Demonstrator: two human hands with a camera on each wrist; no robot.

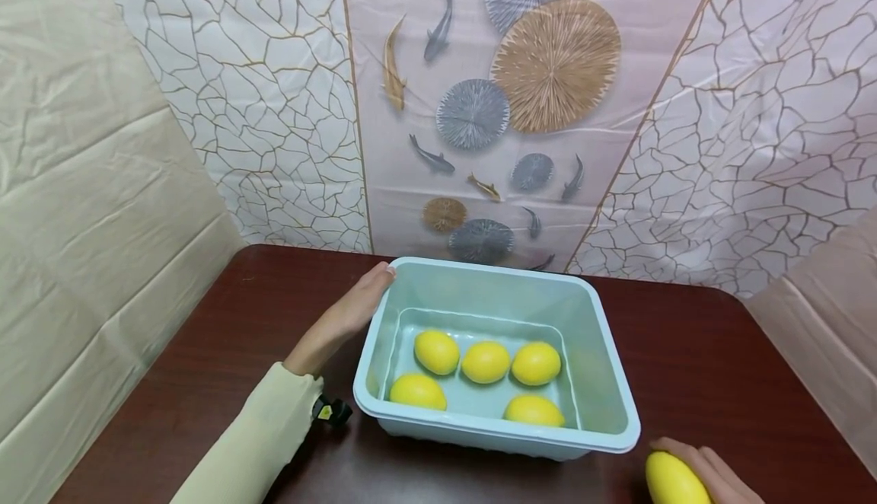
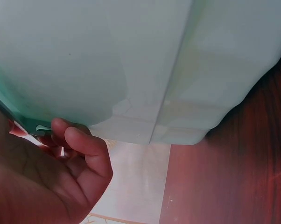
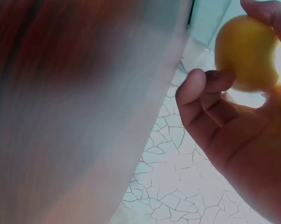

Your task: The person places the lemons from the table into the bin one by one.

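Note:
A light blue plastic tub point(image 1: 493, 285) stands on the dark table, with several yellow lemons point(image 1: 485, 362) lying on its floor. My left hand point(image 1: 348, 311) holds the tub's rim near its far left corner. In the left wrist view, that hand's curled fingers point(image 2: 87, 142) meet the tub's edge below the pale outer wall point(image 2: 84, 60). At the lower right of the head view, my right hand point(image 1: 715, 473) grips another lemon point(image 1: 674, 480), outside the tub and near its front right corner. The right wrist view shows this lemon point(image 3: 248, 51) between thumb and bent fingers.
The dark reddish wooden table point(image 1: 712, 367) extends on both sides of the tub. Behind it hangs a patterned cloth point(image 1: 288, 108) with fish and round leaf shapes. Beige cloth point(image 1: 89, 222) lines the left side. A black strap point(image 1: 332, 411) sits at the left wrist.

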